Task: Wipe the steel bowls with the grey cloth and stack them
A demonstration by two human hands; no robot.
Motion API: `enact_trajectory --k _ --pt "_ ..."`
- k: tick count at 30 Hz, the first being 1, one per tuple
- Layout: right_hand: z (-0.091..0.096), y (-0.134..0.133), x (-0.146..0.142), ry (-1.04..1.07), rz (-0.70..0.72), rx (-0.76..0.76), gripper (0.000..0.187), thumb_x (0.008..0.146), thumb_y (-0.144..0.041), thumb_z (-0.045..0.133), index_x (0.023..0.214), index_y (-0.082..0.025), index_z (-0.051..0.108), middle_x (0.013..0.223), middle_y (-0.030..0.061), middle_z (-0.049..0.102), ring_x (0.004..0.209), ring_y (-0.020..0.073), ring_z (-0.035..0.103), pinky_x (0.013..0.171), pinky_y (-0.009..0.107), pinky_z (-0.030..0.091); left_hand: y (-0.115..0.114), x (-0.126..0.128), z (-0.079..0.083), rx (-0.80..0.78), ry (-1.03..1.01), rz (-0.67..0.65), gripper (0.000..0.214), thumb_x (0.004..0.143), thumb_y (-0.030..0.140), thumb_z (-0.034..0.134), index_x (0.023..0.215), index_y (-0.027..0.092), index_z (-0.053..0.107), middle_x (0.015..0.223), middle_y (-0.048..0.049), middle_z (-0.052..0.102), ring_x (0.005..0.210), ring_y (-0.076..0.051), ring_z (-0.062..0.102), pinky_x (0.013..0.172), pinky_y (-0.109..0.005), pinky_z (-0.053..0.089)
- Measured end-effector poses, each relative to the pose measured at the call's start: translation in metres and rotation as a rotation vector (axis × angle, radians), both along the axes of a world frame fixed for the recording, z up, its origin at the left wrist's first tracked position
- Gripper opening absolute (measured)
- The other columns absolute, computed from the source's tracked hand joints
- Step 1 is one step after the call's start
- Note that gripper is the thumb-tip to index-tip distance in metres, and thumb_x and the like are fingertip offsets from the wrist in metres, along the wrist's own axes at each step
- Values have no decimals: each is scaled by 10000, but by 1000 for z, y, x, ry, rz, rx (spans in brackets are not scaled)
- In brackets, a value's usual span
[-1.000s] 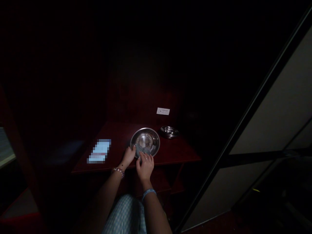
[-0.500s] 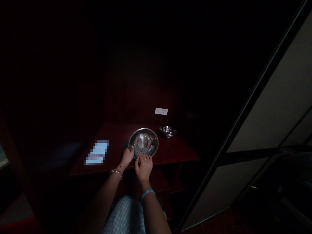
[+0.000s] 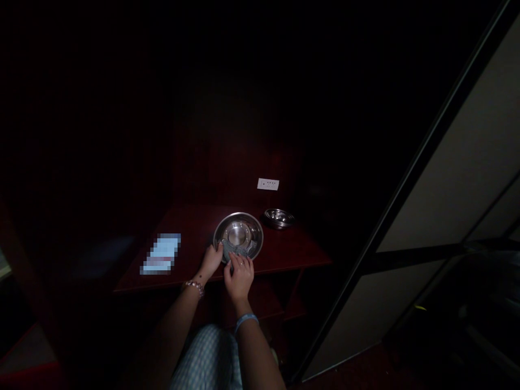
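Observation:
A round steel plate (image 3: 244,227) lies on a dark red wooden table (image 3: 292,252). My left hand (image 3: 212,261) grips the plate's near left rim, fingers curled on it. My right hand (image 3: 239,275) presses a grey-blue cloth (image 3: 233,250) onto the plate's near inner side, fingers closed over it. A bead bracelet is on my left wrist and a blue band on my right.
A second, smaller steel dish (image 3: 278,217) sits behind the plate to the right. A white socket plate (image 3: 268,184) is on the back wall. A pale blurred card (image 3: 161,253) lies on the table's left. A dark-framed pale panel (image 3: 447,179) stands to the right. The room is very dim.
The view has shifted slightly, so everything sits a little higher and to the left. My right hand and the cloth have edged a little along the plate's near rim. My left hand keeps its hold.

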State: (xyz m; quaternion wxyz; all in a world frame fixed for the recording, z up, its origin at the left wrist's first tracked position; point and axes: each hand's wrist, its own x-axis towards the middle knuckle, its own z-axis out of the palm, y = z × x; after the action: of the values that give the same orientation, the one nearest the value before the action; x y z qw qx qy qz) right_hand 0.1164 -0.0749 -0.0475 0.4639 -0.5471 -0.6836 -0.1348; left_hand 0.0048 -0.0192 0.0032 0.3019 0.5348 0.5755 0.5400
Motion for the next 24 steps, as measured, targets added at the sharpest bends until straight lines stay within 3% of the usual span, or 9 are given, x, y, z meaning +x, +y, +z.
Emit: enact_trajectory --k 5,12,17,20,24 --pt "-2 2 0 3 7 5 345 952 -195 516 1224 -225 727 1183 78 775 1146 246 682 1122 441 415 4 -1 -3 -6 11 -9 276 843 359 482 661 200 615 697 -144 741 882 -295 754 763 -337 570" --pt "19 -13 -3 -35 17 -138 352 983 -193 496 1260 -197 715 1242 94 754 1217 242 650 1166 448 373 -12 -1 13 -35 23 35 253 843 308 479 683 180 628 741 -151 753 936 -281 741 808 -315 562" --pt "26 -17 -6 -37 18 -162 356 1014 -216 470 1275 -192 711 1251 99 752 1229 242 649 1167 452 386 -12 -3 12 -57 22 24 254 846 309 474 676 189 620 718 -147 741 945 -292 741 808 -313 555" --pt "31 -15 9 -129 76 -156 344 1033 -228 453 1230 -213 735 1199 75 777 1166 217 688 1118 402 443 -9 -3 9 -52 16 24 232 834 316 491 673 201 612 735 -141 746 946 -290 742 819 -309 551" --pt "44 -5 55 -373 216 -125 302 1012 -247 526 1236 -262 729 1217 29 774 1165 185 695 1095 362 476 -6 0 7 -38 6 -42 222 822 318 493 694 202 632 730 -124 750 924 -289 746 817 -319 560"
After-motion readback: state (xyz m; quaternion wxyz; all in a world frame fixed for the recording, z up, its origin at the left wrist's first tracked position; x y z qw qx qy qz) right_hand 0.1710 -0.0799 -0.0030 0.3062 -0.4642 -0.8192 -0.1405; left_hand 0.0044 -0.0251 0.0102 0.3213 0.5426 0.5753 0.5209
